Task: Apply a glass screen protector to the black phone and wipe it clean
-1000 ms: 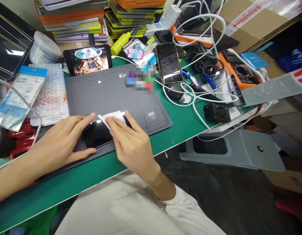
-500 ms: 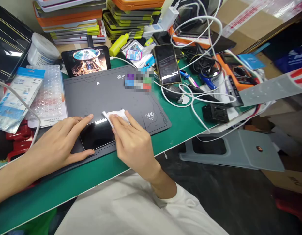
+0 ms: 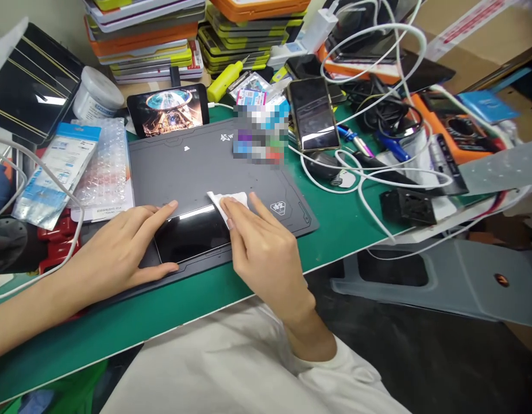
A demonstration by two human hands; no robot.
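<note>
Black-screened phone [image 3: 192,233], a thin glossy rectangle with rounded corners, is lying flat near the front edge of a matte grey mat [image 3: 197,167], its glass mirroring a pale streak of light along the upper edge. The left hand [image 3: 128,247] is framing the left end of the phone: index finger and thumb are stretching apart beside its two long sides, unclenched (whether they are gripping the edges cannot be told). The right hand [image 3: 266,253] is pinching a soft, creased white wipe [image 3: 240,199] between bunched fingertips over the phone's right end, while an outer finger is extending clear of the others. Beneath the mat, a smooth green bench top [image 3: 335,230] is showing along the near side. At the mat's far edge, a second phone [image 3: 169,109] is leaning upright with a lit, colourful screen. To the left, crinkled bubble wrap [image 3: 104,167] is covering a printed sheet, and a squat white plastic tub [image 3: 96,95] is sitting behind it. To the right, a smooth white cable [image 3: 373,215] is curving in loose loops across the bench.
</note>
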